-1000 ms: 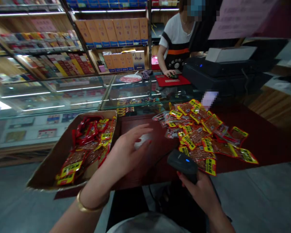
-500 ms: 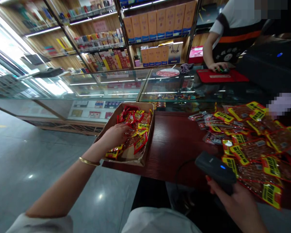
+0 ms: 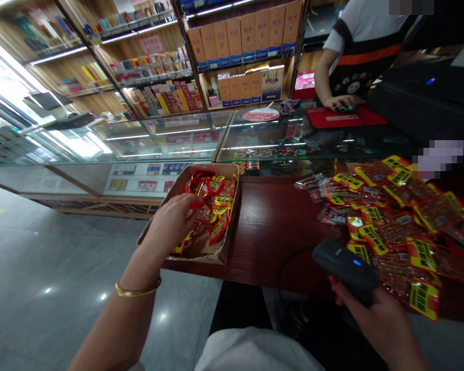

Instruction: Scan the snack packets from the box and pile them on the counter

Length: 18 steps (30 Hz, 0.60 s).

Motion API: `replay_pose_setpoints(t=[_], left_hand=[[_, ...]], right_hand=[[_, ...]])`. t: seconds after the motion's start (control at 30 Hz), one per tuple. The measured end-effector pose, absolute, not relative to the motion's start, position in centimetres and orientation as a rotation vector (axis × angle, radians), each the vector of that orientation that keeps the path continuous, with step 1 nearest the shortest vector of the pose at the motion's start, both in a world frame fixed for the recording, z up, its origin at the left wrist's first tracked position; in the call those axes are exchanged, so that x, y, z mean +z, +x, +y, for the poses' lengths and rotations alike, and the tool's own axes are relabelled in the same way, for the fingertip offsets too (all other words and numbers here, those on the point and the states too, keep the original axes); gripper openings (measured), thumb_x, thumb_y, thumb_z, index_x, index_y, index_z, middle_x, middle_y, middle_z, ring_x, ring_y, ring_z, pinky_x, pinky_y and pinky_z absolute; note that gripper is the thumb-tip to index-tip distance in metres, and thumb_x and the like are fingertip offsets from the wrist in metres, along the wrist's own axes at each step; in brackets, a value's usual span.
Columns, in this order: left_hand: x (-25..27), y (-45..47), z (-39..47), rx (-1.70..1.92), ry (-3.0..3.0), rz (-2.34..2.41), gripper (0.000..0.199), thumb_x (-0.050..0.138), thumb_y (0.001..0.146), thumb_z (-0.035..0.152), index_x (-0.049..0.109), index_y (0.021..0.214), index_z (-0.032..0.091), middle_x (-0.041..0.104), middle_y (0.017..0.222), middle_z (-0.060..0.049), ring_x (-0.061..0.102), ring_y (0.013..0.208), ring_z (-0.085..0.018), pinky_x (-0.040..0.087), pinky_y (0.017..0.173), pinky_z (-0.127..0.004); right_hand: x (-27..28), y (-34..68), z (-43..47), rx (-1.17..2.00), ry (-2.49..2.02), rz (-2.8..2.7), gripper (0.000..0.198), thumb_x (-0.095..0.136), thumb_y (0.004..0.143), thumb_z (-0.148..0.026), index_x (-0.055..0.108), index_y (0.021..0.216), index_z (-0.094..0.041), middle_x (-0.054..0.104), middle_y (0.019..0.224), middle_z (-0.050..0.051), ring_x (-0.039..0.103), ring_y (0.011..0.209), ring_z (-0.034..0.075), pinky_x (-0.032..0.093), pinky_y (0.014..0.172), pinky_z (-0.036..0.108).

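Over the left side of a shallow cardboard box (image 3: 232, 234), my left hand (image 3: 174, 221) is bent at the wrist, its fingers loosely curved above the snacks. No packet shows in it, though the underside of the fingers is hidden. Inside the box lie red and yellow snack packets (image 3: 220, 226), with bare cardboard at the near end. My right hand (image 3: 379, 309) is wrapped around a black barcode scanner (image 3: 346, 265) with a lit blue light. Close to the scanner, a spread of flat snack packets (image 3: 394, 229) covers the right of the dark red wooden table (image 3: 263, 221).
A glass display counter (image 3: 166, 139) runs behind the table. Across it, a co-worker's hand (image 3: 342, 103) rests on a mouse over a red mat (image 3: 325, 118). The scanner's cable (image 3: 284, 263) hangs past the table's near edge. Shelves with orange boxes (image 3: 247, 38) stand behind.
My left hand has drawn back left and up from the packets, its wrist more bent. My right hand still holds the scanner in nearly the same place. The view has shifted slightly.
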<state>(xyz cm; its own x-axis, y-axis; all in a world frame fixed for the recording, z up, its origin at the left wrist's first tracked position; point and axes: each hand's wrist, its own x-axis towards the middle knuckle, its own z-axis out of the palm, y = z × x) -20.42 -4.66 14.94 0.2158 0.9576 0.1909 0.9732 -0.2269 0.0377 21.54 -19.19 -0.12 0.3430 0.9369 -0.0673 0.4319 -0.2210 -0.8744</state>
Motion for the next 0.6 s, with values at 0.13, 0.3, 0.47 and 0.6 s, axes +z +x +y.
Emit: replay_pose_setpoints(t=[0.13,0.3,0.47,0.6], left_hand=[[11.9,-20.0,-2.9,0.194,-2.467,-1.905,0.034,0.055,0.089,0.019,0.074,0.117,0.021,0.077,0.121,-0.015,0.070,0.113,-0.031,0.053,0.095,-0.040],[11.8,-20.9,-1.6,0.406,-2.383,-1.902,0.031,0.049,0.091,0.016,0.078,0.102,0.018,0.080,0.099,-0.020,0.075,0.099,-0.037,0.052,0.089,-0.046],[16.0,-19.7,-5.4,-0.300,-2.245,-2.039,0.037,0.047,0.094,0.027,0.070,0.122,0.020,0.077,0.117,-0.016,0.072,0.107,-0.033,0.052,0.095,-0.044],[15.9,-14.3,-9.4,-1.328,-2.394,-2.321,0.042,0.049,0.096,0.040,0.062,0.131,0.023,0.074,0.112,-0.007,0.069,0.096,-0.025,0.056,0.085,-0.036]], right_hand=[[0.6,21.7,-19.5,0.801,-1.764,-1.259,0.036,0.078,0.073,-0.060,0.076,0.068,-0.024,0.083,0.077,0.008,0.081,0.073,0.029,0.063,0.063,0.029],[1.0,22.1,-20.1,0.729,-1.834,-1.266,0.039,0.076,0.073,-0.063,0.075,0.065,-0.025,0.081,0.068,0.006,0.079,0.066,0.029,0.062,0.059,0.030],[0.8,22.0,-19.9,0.687,-1.845,-1.250,0.035,0.074,0.074,-0.058,0.077,0.067,-0.024,0.081,0.068,0.006,0.078,0.063,0.028,0.061,0.058,0.031],[1.6,21.4,-19.4,0.706,-1.786,-1.201,0.032,0.075,0.074,-0.055,0.078,0.071,-0.023,0.082,0.071,0.006,0.079,0.066,0.027,0.062,0.061,0.031]])
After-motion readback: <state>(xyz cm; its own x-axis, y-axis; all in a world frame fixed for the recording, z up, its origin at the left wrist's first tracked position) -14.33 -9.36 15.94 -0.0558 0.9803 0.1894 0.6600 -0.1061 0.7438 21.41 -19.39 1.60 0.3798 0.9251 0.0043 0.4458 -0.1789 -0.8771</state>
